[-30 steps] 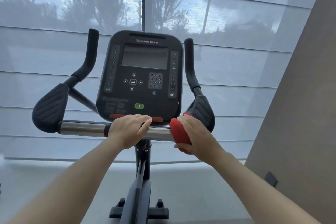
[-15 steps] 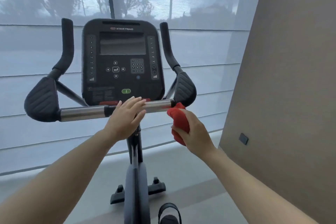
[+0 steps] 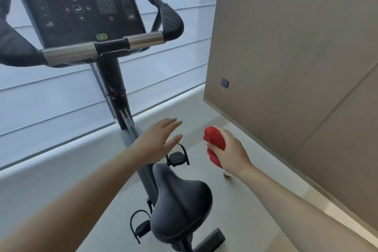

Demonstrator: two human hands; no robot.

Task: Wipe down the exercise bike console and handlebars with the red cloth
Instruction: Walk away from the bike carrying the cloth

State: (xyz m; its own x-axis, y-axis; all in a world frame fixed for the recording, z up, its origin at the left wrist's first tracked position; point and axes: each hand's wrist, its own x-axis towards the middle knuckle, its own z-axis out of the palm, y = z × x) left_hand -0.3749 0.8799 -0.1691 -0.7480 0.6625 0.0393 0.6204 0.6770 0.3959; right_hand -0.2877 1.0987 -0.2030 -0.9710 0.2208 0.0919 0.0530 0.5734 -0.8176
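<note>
The black console [image 3: 81,6] of the exercise bike fills the upper left, with a green button near its lower edge. Below it runs the handlebar [image 3: 106,47], chrome sleeves on both sides and a black padded grip [image 3: 171,20] at the right end. My left hand [image 3: 159,139] hovers flat with straight fingers well below the bar, above the seat, touching nothing. My right hand [image 3: 229,149] grips the bunched red cloth [image 3: 214,145] off to the right, away from the bike.
The black saddle [image 3: 180,196] sits under my arms, with pedals [image 3: 178,157] and straps beside the frame post [image 3: 116,92]. A beige wall [image 3: 296,57] with a small dark socket stands close on the right. Shaded windows run behind the bike, grey floor below.
Both hands have left the handlebar and dropped down toward the seat. The view has tilted down and right. The red cloth stays in my right hand.
</note>
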